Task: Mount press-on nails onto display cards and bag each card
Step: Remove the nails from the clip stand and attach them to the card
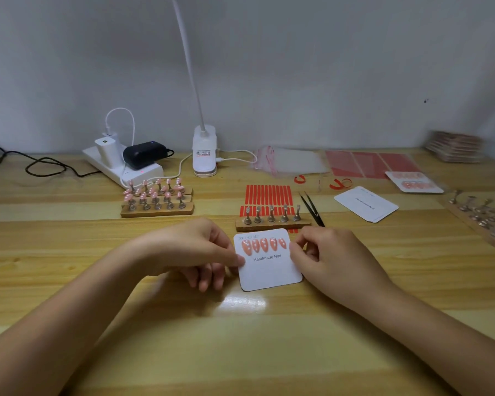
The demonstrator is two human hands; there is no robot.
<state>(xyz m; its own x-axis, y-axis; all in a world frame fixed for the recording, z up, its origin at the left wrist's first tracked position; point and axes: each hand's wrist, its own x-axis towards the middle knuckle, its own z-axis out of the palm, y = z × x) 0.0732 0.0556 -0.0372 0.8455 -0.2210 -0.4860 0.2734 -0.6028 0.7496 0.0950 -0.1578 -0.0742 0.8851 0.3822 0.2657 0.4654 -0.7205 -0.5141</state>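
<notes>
Display card (269, 270) sat near-centre on the table (269, 338), five pink nails (264, 245) mounted in its top row, lower half bare. Left hand (195, 250) pinched its left edge, right hand (326, 252) its right edge. Loaded nail stands (157, 200) far left remained; bags (292, 161) far right unused. Print: "Handmade Nail".

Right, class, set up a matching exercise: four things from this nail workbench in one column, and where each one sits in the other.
Things:
1. display card
2. tweezers
3. power strip
4. blank cards

Places:
A. far left, against the wall
B. held between both hands
C. right of the red strips, lying flat
D. beside the empty nail stand, tips pointing away

Pairs: 1-B, 2-D, 3-A, 4-C
</notes>
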